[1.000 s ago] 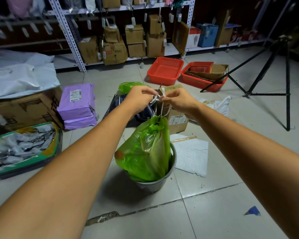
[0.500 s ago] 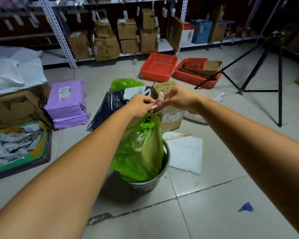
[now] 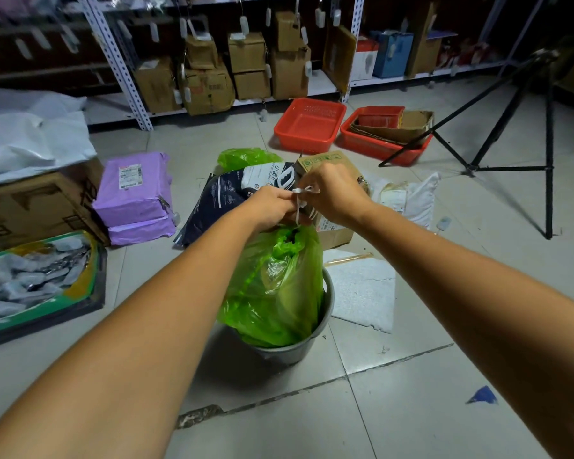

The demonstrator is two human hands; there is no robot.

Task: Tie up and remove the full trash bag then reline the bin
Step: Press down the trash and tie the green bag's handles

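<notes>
A person is knotting the white drawstring (image 3: 304, 191) of a full green trash bag (image 3: 275, 286), which is sitting in a grey metal bin (image 3: 285, 351) out on the tiled floor (image 3: 395, 409), well apart from the shelving (image 3: 113, 61) along the floor's far edge. The left hand (image 3: 272, 205) and right hand (image 3: 335, 193) are meeting just above the bag's gathered neck, each grip pinched together on a strand of the drawstring. The tying step appears to be under way and unfinished: the neck is bunched, but a dark opening is showing below the hands. The next move is likely calling for a firm pull to cinch the knot, then a straight lift to clear the bin's rim. A loose green bag (image 3: 246, 158), lying behind a dark package (image 3: 219, 200), may be serving as the new liner.
</notes>
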